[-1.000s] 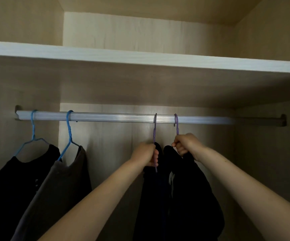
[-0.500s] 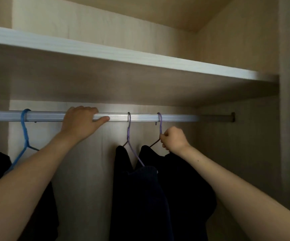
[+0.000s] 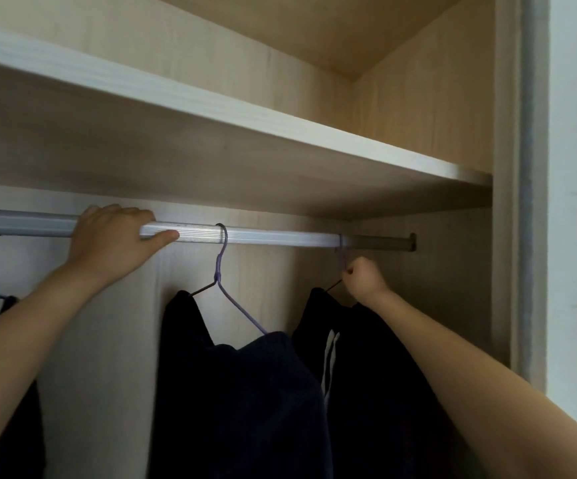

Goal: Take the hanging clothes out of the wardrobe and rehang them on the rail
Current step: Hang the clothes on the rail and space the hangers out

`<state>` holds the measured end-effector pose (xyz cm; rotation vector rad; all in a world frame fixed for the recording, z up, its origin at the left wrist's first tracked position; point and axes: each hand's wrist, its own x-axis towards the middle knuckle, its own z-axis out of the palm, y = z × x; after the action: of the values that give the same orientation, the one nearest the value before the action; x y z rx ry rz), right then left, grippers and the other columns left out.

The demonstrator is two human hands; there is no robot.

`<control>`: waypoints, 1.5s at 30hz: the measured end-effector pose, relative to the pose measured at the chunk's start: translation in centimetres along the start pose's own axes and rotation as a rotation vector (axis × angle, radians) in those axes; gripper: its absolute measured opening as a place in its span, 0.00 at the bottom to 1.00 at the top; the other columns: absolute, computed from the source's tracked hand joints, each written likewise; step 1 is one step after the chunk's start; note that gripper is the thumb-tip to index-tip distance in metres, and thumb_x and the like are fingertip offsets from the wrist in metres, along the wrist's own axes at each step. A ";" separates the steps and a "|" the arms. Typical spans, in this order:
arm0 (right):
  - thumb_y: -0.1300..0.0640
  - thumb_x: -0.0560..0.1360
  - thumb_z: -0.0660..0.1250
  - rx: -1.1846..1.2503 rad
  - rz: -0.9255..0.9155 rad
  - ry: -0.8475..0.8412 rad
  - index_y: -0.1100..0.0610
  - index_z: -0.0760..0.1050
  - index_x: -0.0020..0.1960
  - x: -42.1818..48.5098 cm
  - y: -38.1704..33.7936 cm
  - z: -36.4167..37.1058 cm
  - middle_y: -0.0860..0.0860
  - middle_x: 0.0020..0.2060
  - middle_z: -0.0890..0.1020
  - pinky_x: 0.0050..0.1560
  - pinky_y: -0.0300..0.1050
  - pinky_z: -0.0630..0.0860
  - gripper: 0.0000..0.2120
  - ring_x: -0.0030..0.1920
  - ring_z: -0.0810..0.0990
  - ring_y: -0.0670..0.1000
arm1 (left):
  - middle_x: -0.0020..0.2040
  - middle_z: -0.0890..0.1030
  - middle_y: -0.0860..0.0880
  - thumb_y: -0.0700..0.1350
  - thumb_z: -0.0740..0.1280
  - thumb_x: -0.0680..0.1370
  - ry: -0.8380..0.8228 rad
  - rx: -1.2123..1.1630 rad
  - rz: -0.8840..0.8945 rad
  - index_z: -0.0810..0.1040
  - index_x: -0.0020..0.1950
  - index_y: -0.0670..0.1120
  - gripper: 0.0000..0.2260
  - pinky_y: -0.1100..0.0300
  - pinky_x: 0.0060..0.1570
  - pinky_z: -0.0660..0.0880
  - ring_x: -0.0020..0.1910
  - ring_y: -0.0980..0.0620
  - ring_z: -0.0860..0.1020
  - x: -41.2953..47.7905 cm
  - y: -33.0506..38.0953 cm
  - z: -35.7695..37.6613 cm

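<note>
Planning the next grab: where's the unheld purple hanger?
Head view, centre: purple hanger hooked on the rail, between the left hand and the other hanger in the right hand.

no text, label, brand, number or sign can be read anywhere in the view. the only marking is a pair of white stripes (image 3: pixel 329 354) on the dark garment (image 3: pixel 377 375) hanging at the right, and they are plain bands with no letters.

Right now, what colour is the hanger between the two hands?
The hanger is purple; the head view shows it best.
</note>
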<state>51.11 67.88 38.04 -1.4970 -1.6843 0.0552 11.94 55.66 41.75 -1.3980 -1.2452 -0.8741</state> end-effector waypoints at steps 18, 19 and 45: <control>0.48 0.76 0.65 0.319 -0.174 -0.509 0.69 0.77 0.50 -11.4 -16.0 4.1 0.63 0.42 0.84 0.38 0.45 0.83 0.21 0.31 0.82 0.54 | 0.42 0.84 0.46 0.66 0.58 0.71 -0.096 -0.066 -0.112 0.81 0.42 0.48 0.23 0.53 0.50 0.65 0.47 0.42 0.78 -0.1 0.4 -0.7; 0.51 0.77 0.65 0.327 -0.175 -0.507 0.69 0.76 0.50 -11.6 -16.3 4.7 0.62 0.39 0.84 0.32 0.42 0.82 0.18 0.27 0.80 0.52 | 0.42 0.83 0.46 0.66 0.58 0.71 -0.101 -0.075 -0.117 0.81 0.42 0.48 0.23 0.53 0.50 0.65 0.46 0.42 0.78 -0.2 0.4 -0.8; 0.63 0.75 0.59 0.066 -0.092 -0.170 0.68 0.80 0.38 -7.4 -8.0 2.4 0.62 0.35 0.85 0.45 0.49 0.83 0.14 0.37 0.85 0.60 | 0.36 0.80 0.49 0.65 0.58 0.72 -0.149 -0.125 -0.176 0.76 0.38 0.50 0.20 0.54 0.47 0.63 0.40 0.46 0.74 -0.3 0.8 -1.2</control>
<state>42.66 60.64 36.82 -1.3967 -1.8669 0.1917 12.78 54.44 41.50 -1.4912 -1.4653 -0.9968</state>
